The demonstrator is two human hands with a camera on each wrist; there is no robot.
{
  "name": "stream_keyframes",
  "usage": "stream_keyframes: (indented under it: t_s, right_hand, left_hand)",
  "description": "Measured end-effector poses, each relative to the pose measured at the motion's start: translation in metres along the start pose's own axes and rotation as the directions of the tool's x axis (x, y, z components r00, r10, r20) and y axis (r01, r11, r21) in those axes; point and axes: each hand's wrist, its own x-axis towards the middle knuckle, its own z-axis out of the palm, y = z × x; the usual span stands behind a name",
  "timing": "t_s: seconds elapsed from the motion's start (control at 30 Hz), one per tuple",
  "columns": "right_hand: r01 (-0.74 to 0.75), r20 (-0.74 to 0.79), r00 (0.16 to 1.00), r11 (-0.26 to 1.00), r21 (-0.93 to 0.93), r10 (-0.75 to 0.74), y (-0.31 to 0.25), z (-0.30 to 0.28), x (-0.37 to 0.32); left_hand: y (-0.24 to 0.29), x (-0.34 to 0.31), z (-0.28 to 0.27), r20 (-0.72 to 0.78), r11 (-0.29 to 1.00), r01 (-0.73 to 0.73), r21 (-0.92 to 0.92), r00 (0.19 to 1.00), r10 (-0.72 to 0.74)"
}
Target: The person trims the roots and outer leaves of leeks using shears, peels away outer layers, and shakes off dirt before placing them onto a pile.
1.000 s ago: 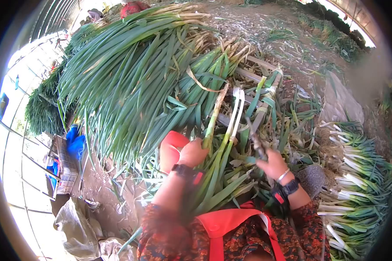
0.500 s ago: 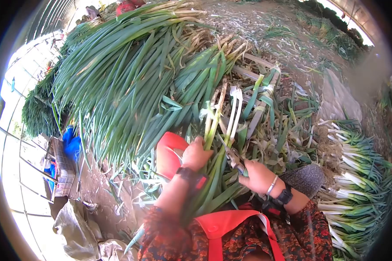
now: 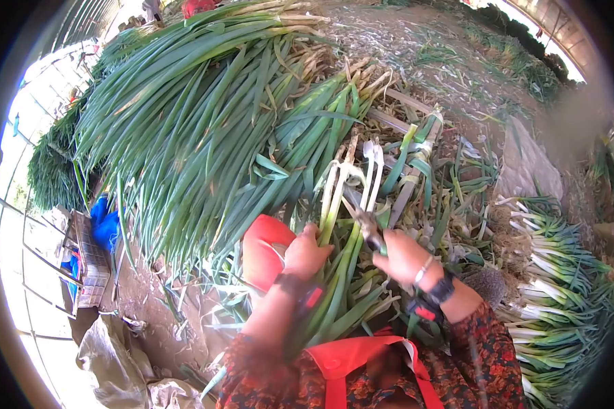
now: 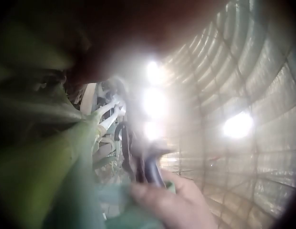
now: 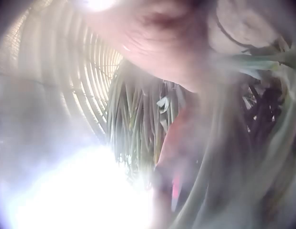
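My left hand [image 3: 307, 253] grips long green onions [image 3: 329, 204], their pale ends pointing away from me. Loose, torn skin [image 3: 351, 174] hangs around the upper stalks. In my right hand [image 3: 406, 260] is a metal air blow gun [image 3: 368, 228], its thin nozzle angled toward those stalks. The left wrist view shows the right hand [image 4: 179, 205] curled round the gun's dark handle [image 4: 153, 172], with blurred leaves in front. White, peeled-looking stems [image 3: 373, 174] stand between the held stalks and the gun. The right wrist view is blurred and glaring.
A large heap of unpeeled green onions [image 3: 184, 129] lies ahead and left. Cleaned green onions [image 3: 552, 273] are lined up at the right. A wooden frame [image 3: 406, 198] stands amid leaf scraps. A crate [image 3: 92, 262] and sacks [image 3: 112, 358] lie at the left.
My right hand has brought the blow gun left and close to the held stalks. Skin on the stalks has split and peeled open near their upper ends. The left hand keeps its hold.
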Motion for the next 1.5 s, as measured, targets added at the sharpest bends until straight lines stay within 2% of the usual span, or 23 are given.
stream_keyframes:
  t_s: [0.07, 0.1, 0.13, 0.23, 0.3, 0.33, 0.4, 0.43, 0.47, 0.5, 0.57, 0.7, 0.77, 0.87, 0.9, 0.97, 1.1, 1.13, 1.23, 1.33, 1.37, 1.43, 1.5]
  right_hand:
    - [-0.094, -0.015, 0.996, 0.990, -0.105, 0.093, 0.008, 0.000, 0.039]
    - [-0.002, -0.077, 0.997, 0.998, -0.064, -0.003, 0.005, -0.006, 0.055]
    - [-0.120, 0.002, 0.993, 0.990, -0.072, 0.121, 0.010, -0.010, 0.079]
    - [-0.237, -0.168, 0.963, 0.959, -0.154, 0.211, 0.032, -0.001, 0.140]
    - [-0.324, -0.090, 0.945, 0.938, -0.126, 0.315, 0.033, -0.006, 0.149]
    - [-0.244, -0.134, 0.966, 0.956, -0.163, 0.223, 0.036, -0.004, 0.139]
    - [-0.133, -0.079, 0.989, 0.988, -0.078, 0.127, 0.038, -0.003, 0.100]
    - [-0.069, -0.085, 0.995, 0.989, -0.133, 0.058, 0.038, 0.002, 0.080]
    - [-0.102, -0.030, 0.995, 0.982, -0.160, 0.098, 0.021, -0.004, 0.059]
    - [-0.032, -0.081, 0.996, 0.997, -0.065, 0.027, 0.015, -0.005, 0.040]
    - [-0.079, -0.061, 0.996, 0.983, -0.165, 0.070, 0.003, -0.007, 0.027]
    - [-0.043, -0.068, 0.997, 0.993, -0.107, 0.036, 0.023, -0.001, 0.080]
    - [-0.252, -0.138, 0.962, 0.961, -0.111, 0.236, 0.046, 0.002, 0.124]
    - [-0.253, -0.173, 0.959, 0.950, -0.181, 0.223, 0.036, -0.001, 0.119]
    - [-0.174, -0.120, 0.982, 0.952, -0.251, 0.147, 0.031, -0.002, 0.104]
    - [-0.176, -0.082, 0.984, 0.937, -0.301, 0.158, 0.018, -0.002, 0.093]
    - [-0.277, -0.106, 0.959, 0.945, -0.175, 0.261, 0.033, -0.004, 0.144]
    - [-0.249, -0.168, 0.962, 0.940, -0.233, 0.214, 0.033, -0.006, 0.151]
    - [-0.253, -0.090, 0.966, 0.953, -0.168, 0.240, 0.032, -0.010, 0.114]
    - [-0.046, 0.048, 0.997, 0.977, -0.207, 0.057, 0.027, -0.001, 0.037]
    - [0.013, 0.031, 0.999, 0.981, -0.195, -0.007, 0.021, 0.004, 0.017]
    - [-0.047, 0.036, 0.998, 0.966, -0.255, 0.059, 0.006, 0.007, 0.010]
    - [-0.253, 0.083, 0.962, 0.965, -0.067, 0.259, 0.011, -0.003, 0.042]
  left_hand:
    - [-0.004, 0.001, 0.001, 0.001, 1.000, -0.015, -0.015, 1.000, 0.015]
    - [-0.003, 0.002, 0.000, 0.001, 1.000, -0.018, -0.014, 1.000, 0.018]
    - [-0.002, 0.001, 0.000, 0.003, 1.000, -0.019, -0.014, 1.000, 0.019]
    - [-0.009, 0.002, 0.005, 0.008, 0.999, -0.034, -0.012, 0.999, 0.034]
    - [-0.011, 0.005, 0.002, 0.016, 0.999, -0.039, -0.013, 0.999, 0.039]
    - [-0.012, 0.004, 0.002, 0.005, 0.998, -0.043, -0.035, 0.999, 0.043]
    - [-0.009, 0.003, -0.002, 0.012, 0.999, -0.021, -0.037, 1.000, 0.022]
    - [-0.008, 0.004, -0.003, 0.015, 0.999, -0.012, -0.036, 1.000, 0.013]
    - [-0.010, 0.006, -0.002, 0.018, 0.998, -0.015, -0.057, 1.000, 0.016]
    - [-0.013, 0.006, -0.001, 0.024, 0.997, -0.017, -0.075, 1.000, 0.019]
    - [-0.016, 0.007, 0.001, 0.034, 0.996, -0.012, -0.085, 0.999, 0.015]
    - [-0.014, 0.008, 0.001, 0.046, 0.998, -0.014, -0.060, 0.999, 0.017]
    - [-0.012, 0.005, 0.001, 0.042, 0.998, -0.026, -0.063, 0.999, 0.029]
    - [-0.014, 0.006, -0.003, 0.024, 0.996, -0.038, -0.078, 0.999, 0.040]
    - [-0.014, 0.005, -0.002, 0.030, 0.996, -0.029, -0.089, 0.999, 0.032]
    - [-0.015, 0.006, 0.000, 0.041, 0.995, -0.026, -0.100, 0.999, 0.030]
    - [-0.017, 0.008, 0.001, 0.053, 0.994, -0.033, -0.107, 0.998, 0.038]
    - [-0.018, 0.008, 0.000, 0.055, 0.993, -0.028, -0.118, 0.998, 0.035]
    - [-0.024, 0.010, 0.003, 0.032, 0.987, -0.047, -0.155, 0.998, 0.053]
    - [-0.030, 0.012, 0.004, 0.009, 0.988, -0.068, -0.136, 0.998, 0.070]
    - [-0.029, 0.012, 0.004, 0.027, 0.987, -0.055, -0.152, 0.998, 0.060]
    - [-0.025, 0.012, 0.001, 0.063, 0.985, -0.038, -0.166, 0.997, 0.049]
    - [-0.034, 0.016, 0.011, 0.025, 0.986, -0.062, -0.154, 0.997, 0.066]
